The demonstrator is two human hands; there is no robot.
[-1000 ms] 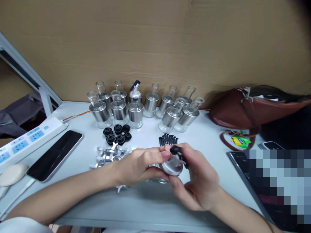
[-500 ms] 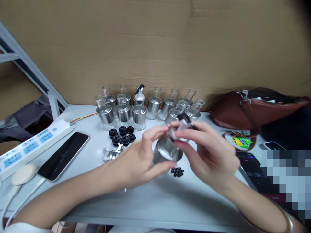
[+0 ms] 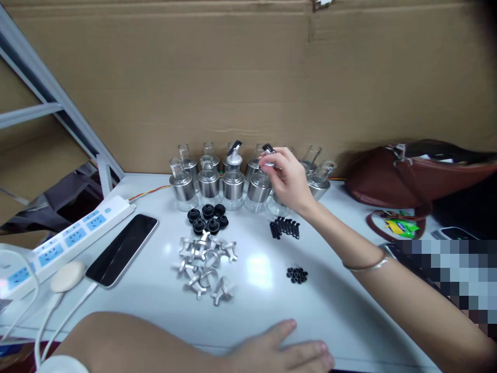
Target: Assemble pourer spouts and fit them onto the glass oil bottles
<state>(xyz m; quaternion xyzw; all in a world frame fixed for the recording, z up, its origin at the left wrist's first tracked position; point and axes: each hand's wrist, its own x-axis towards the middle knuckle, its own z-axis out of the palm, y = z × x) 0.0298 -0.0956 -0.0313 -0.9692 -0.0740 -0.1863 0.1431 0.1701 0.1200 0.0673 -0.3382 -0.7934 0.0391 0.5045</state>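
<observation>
My right hand (image 3: 286, 176) pinches a silver pourer cap with a black lever (image 3: 268, 149) at the neck of a glass bottle with a steel sleeve (image 3: 259, 187). To its left, a bottle (image 3: 233, 184) carries a white-silver pourer cap (image 3: 234, 156) with a black lever. My left hand (image 3: 281, 352) lies near the front edge of the table, its fingers stretched out and holding nothing. Other sleeved bottles (image 3: 183, 187) stand in two rows along the back, some hidden behind my right hand.
Black ribbed stoppers (image 3: 208, 218), loose silver spout pieces (image 3: 207, 269), black levers (image 3: 285, 227) and small black rings (image 3: 297, 275) lie in groups. At left are a phone (image 3: 122, 250) and power strip (image 3: 73, 235); at right, a brown bag (image 3: 378, 178).
The bottle held low in front has moved back into the front row, with my right hand still at its cap. My left hand has let go and dropped toward the table's front edge.
</observation>
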